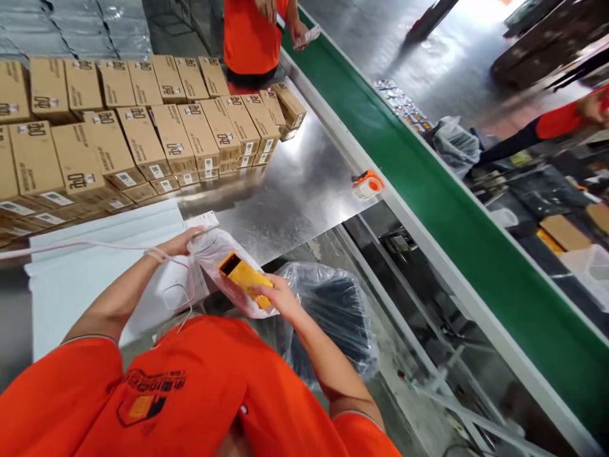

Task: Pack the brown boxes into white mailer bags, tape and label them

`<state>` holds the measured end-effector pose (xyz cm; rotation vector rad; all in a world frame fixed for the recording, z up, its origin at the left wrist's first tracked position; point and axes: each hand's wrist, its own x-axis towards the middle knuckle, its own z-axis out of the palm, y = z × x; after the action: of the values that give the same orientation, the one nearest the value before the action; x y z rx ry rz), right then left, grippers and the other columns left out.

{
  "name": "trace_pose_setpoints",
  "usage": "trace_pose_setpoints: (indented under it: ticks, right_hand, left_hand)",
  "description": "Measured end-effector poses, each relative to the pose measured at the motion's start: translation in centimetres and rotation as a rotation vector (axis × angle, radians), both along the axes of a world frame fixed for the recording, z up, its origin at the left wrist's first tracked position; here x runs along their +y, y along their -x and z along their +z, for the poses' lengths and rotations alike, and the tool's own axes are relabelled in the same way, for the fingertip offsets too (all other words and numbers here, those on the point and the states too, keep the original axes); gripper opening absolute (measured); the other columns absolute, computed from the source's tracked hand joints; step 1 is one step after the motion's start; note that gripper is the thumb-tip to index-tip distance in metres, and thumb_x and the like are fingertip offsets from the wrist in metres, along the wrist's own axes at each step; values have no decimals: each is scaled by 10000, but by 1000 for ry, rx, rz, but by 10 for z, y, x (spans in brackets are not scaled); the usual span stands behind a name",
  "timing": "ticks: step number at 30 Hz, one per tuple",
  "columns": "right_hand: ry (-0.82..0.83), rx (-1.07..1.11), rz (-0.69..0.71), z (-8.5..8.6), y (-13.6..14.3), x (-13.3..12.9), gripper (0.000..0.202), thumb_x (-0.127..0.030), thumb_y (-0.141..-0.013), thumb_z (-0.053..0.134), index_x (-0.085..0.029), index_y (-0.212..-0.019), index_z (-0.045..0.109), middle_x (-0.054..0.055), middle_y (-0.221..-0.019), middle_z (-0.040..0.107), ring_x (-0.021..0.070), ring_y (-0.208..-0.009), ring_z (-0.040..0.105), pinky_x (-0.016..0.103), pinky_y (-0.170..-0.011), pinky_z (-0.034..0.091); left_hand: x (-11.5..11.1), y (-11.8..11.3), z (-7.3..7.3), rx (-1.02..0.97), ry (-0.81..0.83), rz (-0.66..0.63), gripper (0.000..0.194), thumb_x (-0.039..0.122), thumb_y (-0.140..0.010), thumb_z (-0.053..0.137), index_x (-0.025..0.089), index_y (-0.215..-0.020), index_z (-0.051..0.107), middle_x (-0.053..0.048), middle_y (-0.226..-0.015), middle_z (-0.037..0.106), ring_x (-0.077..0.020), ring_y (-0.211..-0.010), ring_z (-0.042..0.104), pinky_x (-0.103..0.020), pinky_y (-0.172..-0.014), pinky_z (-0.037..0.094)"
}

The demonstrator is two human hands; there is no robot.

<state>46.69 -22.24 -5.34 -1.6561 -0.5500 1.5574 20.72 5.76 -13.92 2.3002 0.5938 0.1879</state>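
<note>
My left hand (179,245) is closed on the upper end of a whitish, translucent wrapped package (214,257). A small white printed label (203,221) shows just beyond its fingers. My right hand (280,295) grips a yellow oblong object (247,279) with a dark end, lying over the package; its exact kind is unclear. White foam sheets (95,273) lie on the table beside my left forearm. A thin pinkish cord (118,245) crosses above them to near my left wrist.
Rows of brown cartons (166,130) stand on the metal table (304,197). An orange tape dispenser (368,185) sits by the green conveyor belt (409,178). Below is a bin lined with clear plastic (333,317). A person in orange (252,38) stands opposite; another person's sleeve (561,117) shows right.
</note>
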Motion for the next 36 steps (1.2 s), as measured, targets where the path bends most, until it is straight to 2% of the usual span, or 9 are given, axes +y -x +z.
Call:
trace_pose_setpoints:
  ticks: [5, 10, 16, 20, 25, 28, 31, 34, 36]
  right_hand:
    - [-6, -33, 33, 8, 8, 16, 369, -480, -634, 882, -187, -706, 670, -7, -621, 633, 128, -564, 508, 254, -529, 391]
    - [-48, -87, 45, 4, 6, 10, 361, -506, -681, 849, -186, -757, 700, -27, -673, 644, 121, -621, 522, 231, -573, 401]
    - [55, -86, -70, -3, -31, -152, 455, -515, -636, 902, -193, -615, 582, -48, -585, 509, 95, -574, 418, 228, -545, 328]
    - [173, -74, -286, -50, -37, -222, 486, -558, -566, 891, -201, -577, 563, -51, -552, 489, 100, -552, 401, 229, -527, 304]
    - [82, 60, -282, -135, -33, -167, 486, -541, -453, 887, -199, -527, 550, -60, -515, 493, 98, -550, 414, 221, -539, 303]
    - [72, 123, -244, -149, -35, -146, 476, -504, -431, 901, -196, -520, 550, -65, -505, 495, 85, -532, 402, 215, -530, 301]
    - [72, 132, -245, -144, -36, -148, 445, -474, -431, 913, -184, -552, 598, -51, -528, 548, 84, -525, 427, 214, -531, 333]
    - [69, 111, -262, -132, -37, -153, 444, -495, -418, 910, -185, -556, 624, -34, -525, 585, 99, -510, 468, 225, -526, 373]
    - [49, 88, -278, -116, -42, -158, 445, -512, -417, 904, -184, -553, 637, -25, -512, 592, 110, -490, 480, 232, -509, 378]
  left_hand:
    - [-11, -24, 49, 108, -134, -281, 1373, 556, -726, 910, 66, -1797, 205, -302, -1853, 204, -482, -1748, 113, -680, -1405, 149]
    - [-31, -82, 42, 438, -306, -499, 1255, 450, -609, 939, 82, -1694, 426, -271, -1625, 575, -479, -1555, 499, -729, -1374, 137]
    - [-9, -75, 16, 394, -389, -501, 1040, 390, -557, 893, 140, -1530, 621, -223, -1428, 686, -450, -1365, 610, -675, -1383, 179]
    - [1, -74, 11, 326, -320, -501, 1016, 572, -595, 835, 143, -1497, 654, -171, -1392, 702, -415, -1339, 588, -655, -1367, 190]
    - [0, -72, 17, 358, -277, -452, 1010, 634, -577, 799, 129, -1444, 679, -195, -1418, 699, -504, -1421, 547, -727, -1333, 179]
    - [-37, -79, 23, 403, -349, -458, 1143, 586, -491, 920, 197, -1527, 638, -251, -1615, 584, -632, -1587, 343, -803, -1322, 63]
    - [-108, -103, 26, 361, -347, -605, 1360, 663, -478, 987, 248, -1677, 498, -238, -1770, 420, -613, -1666, 204, -808, -1327, 24]
    - [-165, -134, 32, 374, -296, -589, 1289, 704, -570, 989, 186, -1655, 523, -291, -1658, 515, -584, -1560, 401, -785, -1311, 137]
    - [-171, -148, 41, 356, -268, -497, 1209, 673, -580, 1006, 149, -1582, 577, -290, -1537, 595, -535, -1432, 532, -745, -1284, 244]
